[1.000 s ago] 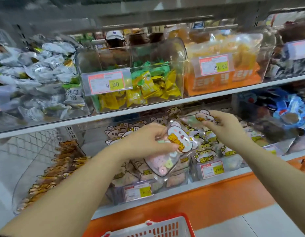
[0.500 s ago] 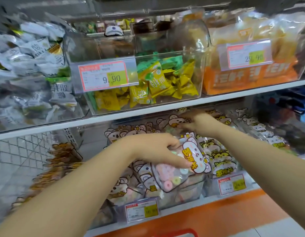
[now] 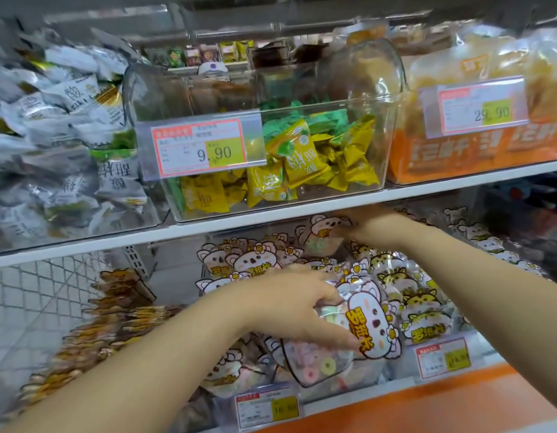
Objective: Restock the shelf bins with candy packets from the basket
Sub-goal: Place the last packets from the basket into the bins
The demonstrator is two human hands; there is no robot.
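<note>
Two hands reach into the clear bin point(image 3: 333, 392) of bear-shaped candy packets on the lower shelf. The right hand point(image 3: 369, 228) has gone deeper than a second ago. It is now far back under the upper shelf point(image 3: 271, 225), against a rear packet point(image 3: 322, 235). Its fingers are hidden, so I cannot tell whether it grips. The left hand point(image 3: 289, 310) curls its spread fingers and thumb over a front packet point(image 3: 364, 332) of ring candies, holding it at the bin's front edge. The basket has dropped out of view. One packet seems nearly seated at the back, and the front one likely goes in next.
</note>
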